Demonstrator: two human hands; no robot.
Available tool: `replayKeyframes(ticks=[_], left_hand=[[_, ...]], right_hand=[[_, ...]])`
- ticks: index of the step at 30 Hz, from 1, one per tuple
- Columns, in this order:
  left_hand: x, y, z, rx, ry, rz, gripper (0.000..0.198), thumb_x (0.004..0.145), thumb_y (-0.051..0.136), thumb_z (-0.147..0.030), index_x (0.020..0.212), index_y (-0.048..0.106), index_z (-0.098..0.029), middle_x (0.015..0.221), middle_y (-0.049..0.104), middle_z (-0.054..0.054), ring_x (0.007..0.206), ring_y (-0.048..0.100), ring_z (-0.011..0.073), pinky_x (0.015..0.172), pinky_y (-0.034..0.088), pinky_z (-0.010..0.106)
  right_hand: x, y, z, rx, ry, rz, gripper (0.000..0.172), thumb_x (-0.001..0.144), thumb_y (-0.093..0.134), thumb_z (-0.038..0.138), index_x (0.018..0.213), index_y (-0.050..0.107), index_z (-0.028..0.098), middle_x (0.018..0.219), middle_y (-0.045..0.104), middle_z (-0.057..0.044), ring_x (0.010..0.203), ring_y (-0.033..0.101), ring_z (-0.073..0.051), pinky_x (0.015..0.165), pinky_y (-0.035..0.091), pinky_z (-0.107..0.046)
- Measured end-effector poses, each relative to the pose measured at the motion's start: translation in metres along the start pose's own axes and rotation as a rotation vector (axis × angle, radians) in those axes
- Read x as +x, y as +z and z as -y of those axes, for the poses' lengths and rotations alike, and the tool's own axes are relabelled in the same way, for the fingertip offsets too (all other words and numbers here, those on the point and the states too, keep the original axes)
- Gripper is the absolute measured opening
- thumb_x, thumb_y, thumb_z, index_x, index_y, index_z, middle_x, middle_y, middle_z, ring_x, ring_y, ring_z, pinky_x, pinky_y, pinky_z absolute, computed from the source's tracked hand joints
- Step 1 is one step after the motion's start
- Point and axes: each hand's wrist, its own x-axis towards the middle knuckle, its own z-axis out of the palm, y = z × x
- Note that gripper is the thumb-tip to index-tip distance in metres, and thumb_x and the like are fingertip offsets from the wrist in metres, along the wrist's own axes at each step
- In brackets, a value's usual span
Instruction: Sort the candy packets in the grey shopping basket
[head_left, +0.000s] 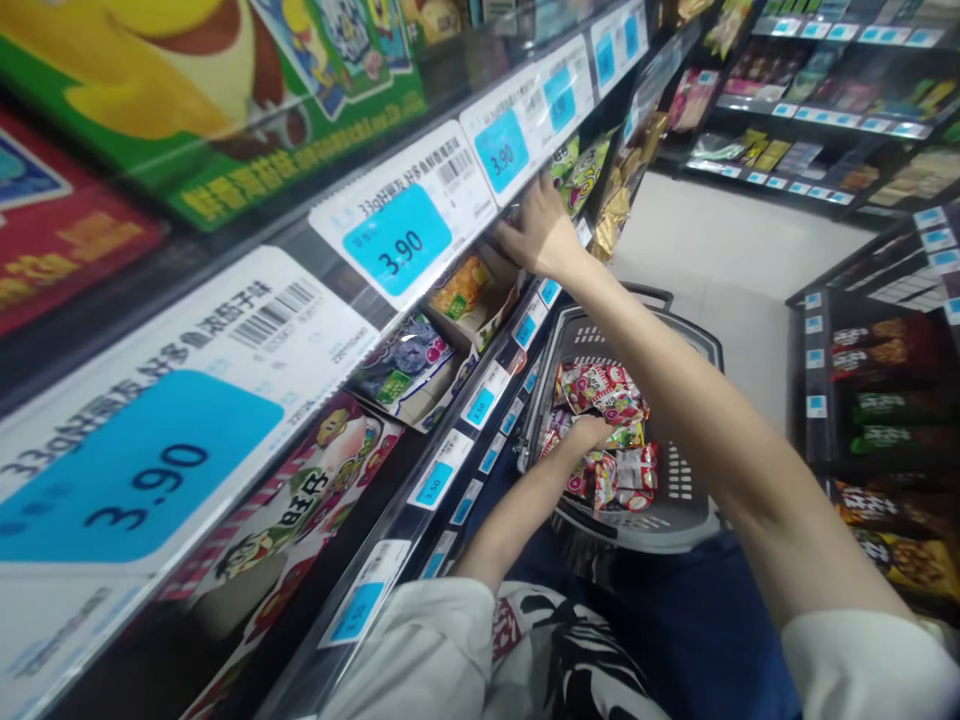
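My right hand reaches into the lower shelf on the left, beneath the price-label strip. Its thumb and fingers are spread apart, with the fingertips partly hidden at the shelf edge. Just beyond it are green snack bags. Nearer me are an open carton with orange packets and another with purple blueberry packets. Low down, my left hand is inside a grey shopping basket. Its fingers are curled at the small red candy packets, and a packet seems to be in its grip.
Large green boxes and red boxes stand on the upper shelf. The price-label rail juts out close above my right hand. Across the pale floor is a dark display rack. Another rack with snack bags is at right.
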Motion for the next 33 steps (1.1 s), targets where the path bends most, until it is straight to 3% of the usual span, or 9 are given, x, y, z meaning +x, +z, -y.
replayKeyframes(ticks=[4, 8, 13, 17, 19, 23, 28, 31, 33], left_hand=[[0.0, -0.002, -0.002, 0.021, -0.029, 0.016, 0.041, 0.093, 0.06, -0.024, 0.131, 0.064, -0.01, 0.127, 0.069, 0.023, 0.118, 0.068, 0.0361, 0.097, 0.058, 0.047], [0.003, 0.0, -0.002, 0.028, -0.05, 0.006, 0.039, 0.094, 0.06, -0.028, 0.13, 0.066, -0.013, 0.127, 0.069, 0.021, 0.118, 0.069, 0.0331, 0.098, 0.058, 0.046], [0.007, 0.004, -0.001, 0.051, -0.042, 0.037, 0.034, 0.096, 0.057, -0.022, 0.126, 0.067, -0.01, 0.127, 0.069, 0.02, 0.121, 0.067, 0.0307, 0.101, 0.056, 0.042], [0.007, 0.004, 0.0, 0.077, -0.046, 0.071, 0.037, 0.098, 0.059, -0.033, 0.129, 0.064, -0.012, 0.128, 0.068, 0.016, 0.119, 0.067, 0.0263, 0.103, 0.056, 0.046], [0.006, 0.003, 0.0, 0.089, -0.049, 0.079, 0.04, 0.099, 0.06, -0.039, 0.128, 0.062, -0.014, 0.129, 0.067, 0.013, 0.119, 0.066, 0.0241, 0.103, 0.055, 0.048], [0.003, 0.0, 0.001, 0.109, -0.062, 0.107, 0.036, 0.097, 0.062, -0.037, 0.125, 0.063, -0.015, 0.128, 0.065, 0.011, 0.116, 0.064, 0.0227, 0.1, 0.056, 0.046], [0.0, 0.006, 0.006, 0.104, -0.087, 0.121, 0.035, 0.097, 0.063, -0.037, 0.125, 0.062, -0.016, 0.127, 0.064, 0.01, 0.114, 0.064, 0.0225, 0.098, 0.057, 0.045], [0.001, 0.013, 0.008, 0.074, -0.093, 0.1, 0.036, 0.096, 0.064, -0.037, 0.125, 0.062, -0.016, 0.128, 0.063, 0.011, 0.115, 0.064, 0.0227, 0.098, 0.057, 0.045], [0.003, 0.018, 0.009, 0.039, -0.074, 0.066, 0.037, 0.096, 0.064, -0.037, 0.126, 0.062, -0.016, 0.129, 0.063, 0.011, 0.115, 0.063, 0.0229, 0.098, 0.057, 0.046]], right_hand=[[-0.016, -0.02, -0.001, 0.031, 0.002, -0.083, 0.039, 0.097, 0.055, 0.045, 0.125, 0.058, 0.018, 0.127, 0.059, -0.013, 0.125, 0.054, -0.034, 0.112, 0.041, -0.056], [-0.017, -0.028, -0.009, 0.096, -0.065, 0.177, 0.012, 0.084, 0.071, 0.03, 0.085, 0.065, 0.02, 0.099, 0.072, -0.006, 0.104, 0.066, -0.028, 0.103, 0.051, -0.046], [-0.002, -0.03, -0.004, 0.003, -0.084, 0.347, 0.011, 0.082, 0.064, 0.023, 0.073, 0.062, 0.017, 0.09, 0.073, 0.004, 0.097, 0.068, -0.015, 0.093, 0.051, -0.028], [0.008, -0.032, 0.004, -0.055, -0.102, 0.465, 0.014, 0.075, 0.07, 0.016, 0.067, 0.059, 0.018, 0.082, 0.07, 0.007, 0.087, 0.064, -0.008, 0.075, 0.046, -0.022], [0.01, -0.033, 0.008, -0.076, -0.085, 0.519, 0.011, 0.074, 0.068, 0.011, 0.072, 0.061, 0.019, 0.084, 0.069, 0.007, 0.084, 0.062, -0.008, 0.072, 0.045, -0.023], [0.002, -0.04, 0.021, -0.189, -0.11, 0.506, 0.04, 0.066, 0.064, -0.006, 0.098, 0.064, 0.02, 0.102, 0.069, 0.0, 0.096, 0.063, -0.016, 0.083, 0.049, -0.028], [-0.044, -0.079, 0.044, -0.197, -0.113, 0.24, 0.027, 0.09, 0.049, 0.003, 0.109, 0.061, 0.018, 0.116, 0.064, -0.007, 0.115, 0.055, -0.022, 0.101, 0.046, -0.038], [-0.1, -0.106, 0.041, -0.086, -0.132, 0.121, 0.023, 0.1, 0.043, 0.015, 0.113, 0.061, 0.022, 0.123, 0.064, -0.005, 0.118, 0.053, -0.019, 0.106, 0.043, -0.035], [-0.148, -0.117, 0.028, -0.073, -0.036, 0.173, 0.027, 0.103, 0.038, 0.017, 0.116, 0.062, 0.021, 0.122, 0.066, -0.007, 0.116, 0.057, -0.018, 0.104, 0.046, -0.033]])
